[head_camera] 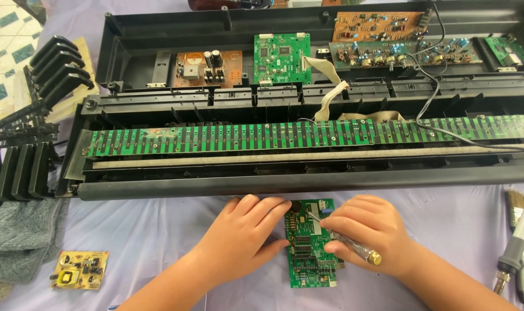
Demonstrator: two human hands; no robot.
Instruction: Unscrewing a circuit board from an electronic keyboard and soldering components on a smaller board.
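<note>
Two hands work a small green circuit board (310, 245) lying on the cloth-covered desk (158, 230), near the opened keyboard casing (285, 178); the left hand (247, 230) rests flat, fingers spread, steadying its left edge; the right hand (366, 227) has fingers closed around a thin screwdriver (342, 237); a slip of the tip could scratch traces or nick components, judging by its shallow angle.

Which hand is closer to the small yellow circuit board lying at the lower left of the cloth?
Left. The left hand rests at the left edge of the green board, with open cloth between it and the yellow circuit board. The right hand, gripping a screwdriver, sits farther right.
</note>
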